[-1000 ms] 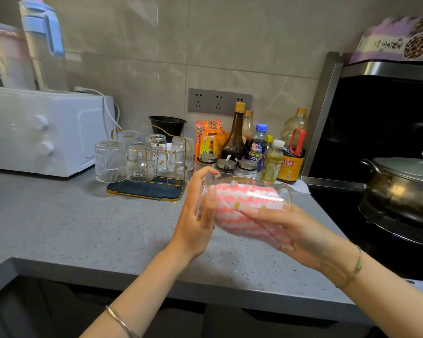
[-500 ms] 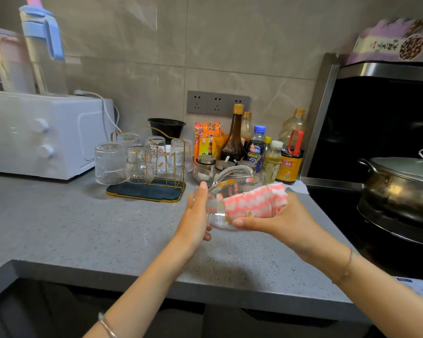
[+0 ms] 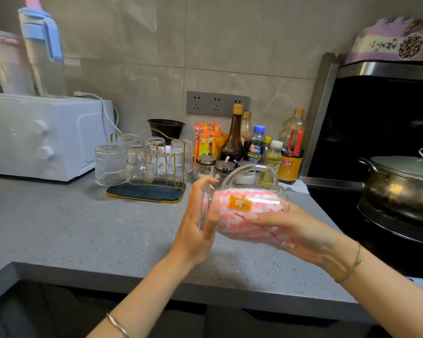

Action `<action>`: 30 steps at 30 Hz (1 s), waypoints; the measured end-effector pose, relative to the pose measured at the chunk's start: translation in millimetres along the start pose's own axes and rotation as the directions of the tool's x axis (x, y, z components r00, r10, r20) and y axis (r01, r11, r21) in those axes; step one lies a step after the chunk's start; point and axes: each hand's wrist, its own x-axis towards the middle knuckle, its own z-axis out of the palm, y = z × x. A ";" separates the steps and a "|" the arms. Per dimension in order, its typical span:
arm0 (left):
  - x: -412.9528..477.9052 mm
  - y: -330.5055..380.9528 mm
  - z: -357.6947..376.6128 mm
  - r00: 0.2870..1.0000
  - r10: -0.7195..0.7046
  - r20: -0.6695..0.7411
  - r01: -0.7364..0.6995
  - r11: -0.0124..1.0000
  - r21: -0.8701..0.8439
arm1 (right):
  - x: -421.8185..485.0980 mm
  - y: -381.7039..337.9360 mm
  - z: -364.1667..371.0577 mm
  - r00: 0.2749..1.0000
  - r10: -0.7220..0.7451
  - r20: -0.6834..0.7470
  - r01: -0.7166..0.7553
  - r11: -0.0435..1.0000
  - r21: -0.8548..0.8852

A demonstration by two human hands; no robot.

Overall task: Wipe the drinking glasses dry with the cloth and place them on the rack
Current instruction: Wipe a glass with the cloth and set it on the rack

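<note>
The glass (image 3: pixel 252 193) lies on its side above the counter (image 3: pixel 83 228), long axis left-right, base left, mouth right. The left hand (image 3: pixel 198 223) cups the base, thumb over its top edge. The right hand (image 3: pixel 300 235) curls under the mouth end. The cloth (image 3: pixel 239 228) fills the inside. The rack (image 3: pixel 142 191) stands back-left, nearer the left hand, holding apparently 5 upturned glasses; the leftmost may stand just beside it.

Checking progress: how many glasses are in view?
6. One glass is held, cloth inside; five upside down at the rack: left end, back left, front middle, back middle, right end. Others could hide behind.
</note>
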 end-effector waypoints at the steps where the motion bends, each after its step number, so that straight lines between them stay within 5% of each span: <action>1: 0.8 2.1 -0.6 0.999 -0.039 0.007 0.039 0.999 0.000 | 1.1 -0.4 -0.4 1.000 -0.019 -0.018 0.019 1.000 -0.023; 5: 7.2 7.6 -6.2 0.943 -0.324 0.079 0.315 0.943 0.104 | 5.9 0.9 -5.6 0.988 -0.079 -0.136 0.057 0.986 -0.154; 10: 15.0 9.6 -3.8 0.751 -0.658 0.059 0.658 0.753 0.014 | 7.8 9.7 0.2 0.967 -0.162 -0.196 0.066 0.904 -0.422; 14: 4.9 5.2 4.9 0.850 -0.504 -0.156 0.514 0.857 0.033 | 9.1 10.1 2.4 0.988 -0.104 -0.115 0.056 0.931 -0.360; 21: -1.9 -2.3 -2.4 0.990 -0.094 -0.104 0.115 0.969 0.219 | 1.6 6.5 -6.3 0.979 0.004 0.203 0.000 1.000 -0.020; 25: -2.1 -1.2 -1.5 0.999 -0.002 -0.049 0.011 0.983 0.182 | 1.5 9.9 -12.4 0.967 -0.002 0.254 0.003 1.000 -0.005; 30: -2.9 -0.7 -0.4 0.995 -0.101 -0.017 0.102 0.994 0.039 | 1.9 9.8 -7.6 0.994 0.016 0.107 -0.019 1.000 0.023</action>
